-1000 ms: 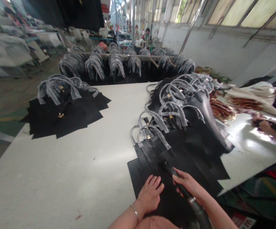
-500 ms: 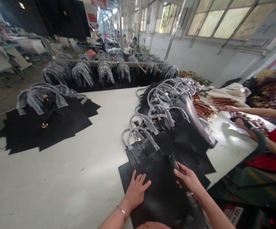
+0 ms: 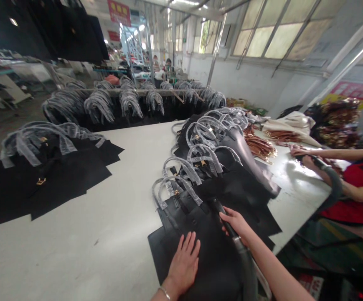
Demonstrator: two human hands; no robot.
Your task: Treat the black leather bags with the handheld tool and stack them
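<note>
My left hand [image 3: 185,262] lies flat on a black leather handbag panel [image 3: 211,255], fingers stretched out. In my right hand [image 3: 236,225] is a black hose wand [image 3: 228,225], its thick hose [image 3: 248,271] trailing down toward me. The wand's tip points away from me, over the black leather. Just beyond my hands, black handbags overlap in a row, with plastic-wrapped handles [image 3: 181,188] and a gold-coloured clasp [image 3: 176,192].
More black bags [image 3: 71,171] lie stacked on the white table [image 3: 112,225] at left. Wrapped handles [image 3: 128,98] hang on a rack behind. Brown straps [image 3: 258,144] lie at right, near a co-worker's hands [image 3: 308,161], which hold a similar hose.
My left hand has shifted a little on the leather, and its fingers have come closer together. My right hand still holds the wand, now at a slightly different angle. The view has shifted.
</note>
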